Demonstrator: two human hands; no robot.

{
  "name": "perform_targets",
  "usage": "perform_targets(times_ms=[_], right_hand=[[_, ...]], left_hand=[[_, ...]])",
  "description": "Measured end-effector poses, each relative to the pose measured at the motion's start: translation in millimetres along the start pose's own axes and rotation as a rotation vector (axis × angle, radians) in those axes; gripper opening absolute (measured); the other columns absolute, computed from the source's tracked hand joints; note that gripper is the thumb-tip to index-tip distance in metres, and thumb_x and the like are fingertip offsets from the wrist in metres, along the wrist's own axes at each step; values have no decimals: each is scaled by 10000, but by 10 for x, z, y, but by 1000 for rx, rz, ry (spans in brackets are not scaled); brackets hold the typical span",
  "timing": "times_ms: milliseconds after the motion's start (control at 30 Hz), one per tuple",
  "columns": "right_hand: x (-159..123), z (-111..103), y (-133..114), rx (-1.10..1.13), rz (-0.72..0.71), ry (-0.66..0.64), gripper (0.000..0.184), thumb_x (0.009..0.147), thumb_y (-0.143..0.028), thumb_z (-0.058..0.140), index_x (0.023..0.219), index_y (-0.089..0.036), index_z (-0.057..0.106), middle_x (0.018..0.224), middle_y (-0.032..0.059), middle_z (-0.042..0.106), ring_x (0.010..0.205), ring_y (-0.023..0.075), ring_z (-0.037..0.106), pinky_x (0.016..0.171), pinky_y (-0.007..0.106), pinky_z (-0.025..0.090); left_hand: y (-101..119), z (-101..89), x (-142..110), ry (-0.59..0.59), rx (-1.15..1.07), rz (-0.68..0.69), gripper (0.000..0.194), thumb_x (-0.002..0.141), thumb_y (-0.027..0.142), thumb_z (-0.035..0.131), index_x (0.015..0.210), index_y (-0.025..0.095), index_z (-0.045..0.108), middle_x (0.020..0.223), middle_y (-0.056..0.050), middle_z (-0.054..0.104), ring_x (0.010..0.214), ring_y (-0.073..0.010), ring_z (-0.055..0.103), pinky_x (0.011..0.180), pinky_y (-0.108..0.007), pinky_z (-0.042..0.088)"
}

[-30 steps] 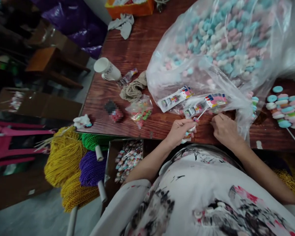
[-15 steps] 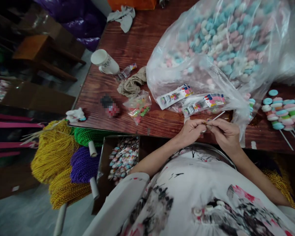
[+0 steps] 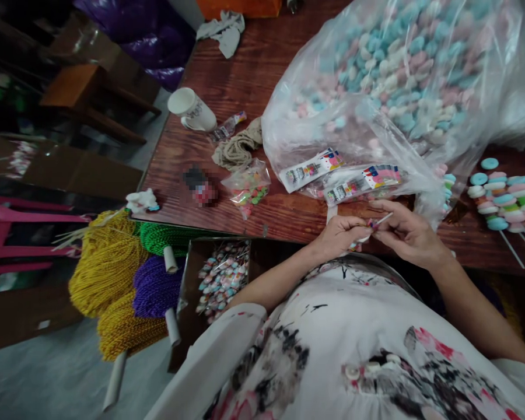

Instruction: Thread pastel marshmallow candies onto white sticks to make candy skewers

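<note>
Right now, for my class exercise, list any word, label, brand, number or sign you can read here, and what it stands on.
No text can be read with certainty.
Printed packets: lettering too small and blurred.
Mug: dark markings, too blurred to tell whether they are letters.
Clear wrapper beside the mug: coloured print, unreadable.
Pixelated item: blocked out.
White stick by the left hand: no lettering visible.

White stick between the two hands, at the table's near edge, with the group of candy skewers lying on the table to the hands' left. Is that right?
Not quite: the candy skewers lie to the right of the hands, as the head view shows. The white stick is indeed between the two hands.
</note>
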State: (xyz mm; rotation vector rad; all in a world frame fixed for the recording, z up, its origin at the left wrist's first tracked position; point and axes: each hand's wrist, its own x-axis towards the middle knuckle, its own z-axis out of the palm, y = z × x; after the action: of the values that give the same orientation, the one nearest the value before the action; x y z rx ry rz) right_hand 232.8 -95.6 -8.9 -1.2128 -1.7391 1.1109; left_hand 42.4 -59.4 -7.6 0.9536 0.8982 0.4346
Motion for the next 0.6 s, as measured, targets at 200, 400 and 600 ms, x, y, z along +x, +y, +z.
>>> perform_targets(times_ms=[200, 400, 600], right_hand=[[-80, -29, -39, 179, 33, 81, 529, 827, -227, 664, 1311, -249, 452, 667, -59, 608, 542, 88, 537, 510, 207, 420], [-212, 289, -156, 188, 43, 633, 573, 718, -173, 777, 1203, -265, 487, 810, -13, 675, 708, 137, 653, 644, 269, 533], [-279, 394, -90, 321, 199, 698, 424, 726, -253, 773, 1123, -238, 624, 884, 21, 710, 747, 142, 655, 682, 290, 557]], left_hand=[[43, 51, 16, 11, -101, -60, 462, 570, 534, 803, 659, 106, 655, 551, 7, 581, 429, -44, 460, 419, -178, 303], [-27, 94, 74, -19, -52, 192, 380, 668, 486, 764, 701, 113, 699, 631, -1, 604, 527, -57, 491, 519, -198, 399], [-19, 122, 107, 47, 164, 389, 329, 784, 460, 672, 863, 152, 756, 756, -41, 654, 669, -103, 574, 599, -206, 426]])
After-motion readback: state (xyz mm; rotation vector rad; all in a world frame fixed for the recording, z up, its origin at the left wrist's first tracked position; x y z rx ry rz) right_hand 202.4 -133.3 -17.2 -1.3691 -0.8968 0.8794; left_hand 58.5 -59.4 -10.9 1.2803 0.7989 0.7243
